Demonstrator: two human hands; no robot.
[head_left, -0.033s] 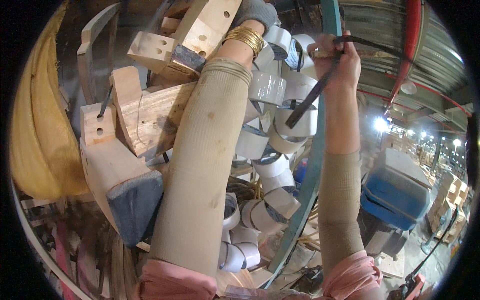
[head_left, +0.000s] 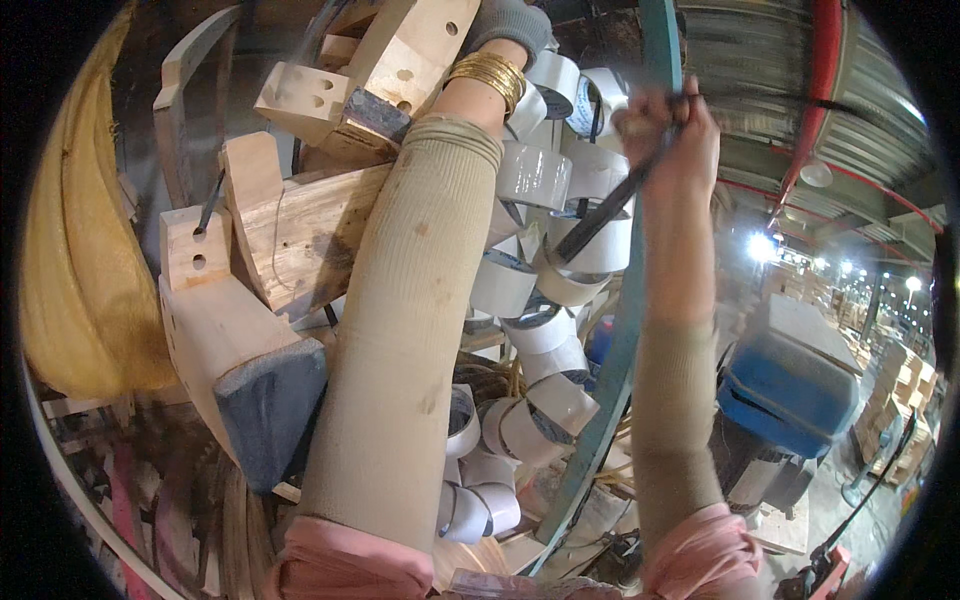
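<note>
At the upper right my right hand (head_left: 672, 135) is closed around a black strap (head_left: 610, 210). One end of the strap slants down in front of the white tape-like rolls (head_left: 535, 175), and the other stretches off to the right, blurred. My left arm reaches up to the top edge, where my left hand, in a grey glove (head_left: 515, 25), is mostly cut off. Its fingers are out of sight, beside a drilled wooden block (head_left: 420, 50). Several more rolls hang in a cluster between my forearms.
Wooden pieces with holes and dark pads (head_left: 270, 410) lie left of my left arm. A yellow cloth-like sheet (head_left: 85, 250) hangs at the far left. A teal post (head_left: 625, 350) runs beside the rolls. At right stands a blue and grey box-shaped unit (head_left: 790, 380).
My right hand has shifted slightly, and the strap has moved with it. Its lower end sits a little farther left. My left arm stays in place.
</note>
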